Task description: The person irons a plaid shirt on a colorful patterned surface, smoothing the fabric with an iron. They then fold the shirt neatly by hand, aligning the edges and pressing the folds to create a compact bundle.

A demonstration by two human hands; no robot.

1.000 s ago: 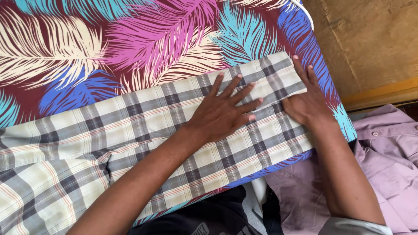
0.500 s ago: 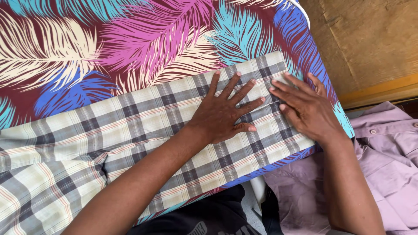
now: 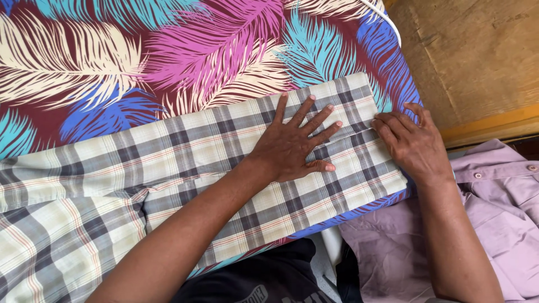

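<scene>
Left hand (image 3: 292, 147) lies flat and open, fingers spread toward one o'clock, palm pressed on the folded plaid shirt (image 3: 185, 174); it grips nothing. Right hand (image 3: 409, 145) rests at three o'clock of the left, near but apart from it, palm down with fingers slightly curled over the shirt's right end, fingertips at the fold line; whether it pinches cloth cannot be told. Plaid shirt, in grey, cream and thin red checks, stretches as a long folded band from eight o'clock to two o'clock across the view, widening at its lower-left end. Beneath it lies a padded surface covered in feather-print fabric (image 3: 168, 62), maroon with pink, cream, blue and turquoise plumes, filling the field from nine to one o'clock. At five o'clock, just beside the right forearm, a lilac shirt (image 3: 505, 224) lies crumpled, buttons showing; at two o'clock, a brown board wall (image 3: 477, 50); a white cord (image 3: 387, 17) runs along the cover's edge at one o'clock.
</scene>
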